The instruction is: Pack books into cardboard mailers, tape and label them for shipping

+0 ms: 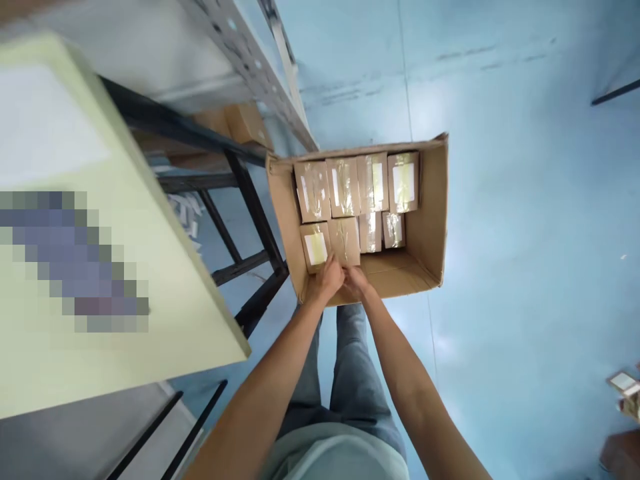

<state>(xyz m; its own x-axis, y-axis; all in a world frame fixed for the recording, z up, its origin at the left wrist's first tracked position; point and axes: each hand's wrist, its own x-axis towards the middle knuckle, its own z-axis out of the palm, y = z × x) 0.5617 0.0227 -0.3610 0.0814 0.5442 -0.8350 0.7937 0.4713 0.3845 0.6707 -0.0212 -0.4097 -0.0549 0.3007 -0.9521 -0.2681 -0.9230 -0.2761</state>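
Note:
A large open cardboard carton (430, 213) stands on the floor in front of my legs. Small taped cardboard boxes fill its far row, and several more sit lower or nearer. My left hand (330, 277) has its fingers closed at the near edge of a small cardboard box (345, 240) in the near row. Close beside it, my right hand (355, 280) is bent at the same box's near right corner, its fingertips partly hidden. Left of that box is another small box with a white label (316, 248). Shiny clear tape runs over the box tops.
A pale yellow tabletop (190, 313) on black legs juts in from the left, with a pixelated patch on it. Behind it rises a grey perforated metal upright (250, 60), with brown boxes (247, 123) beneath. Blue floor (520, 220) stretches to the right.

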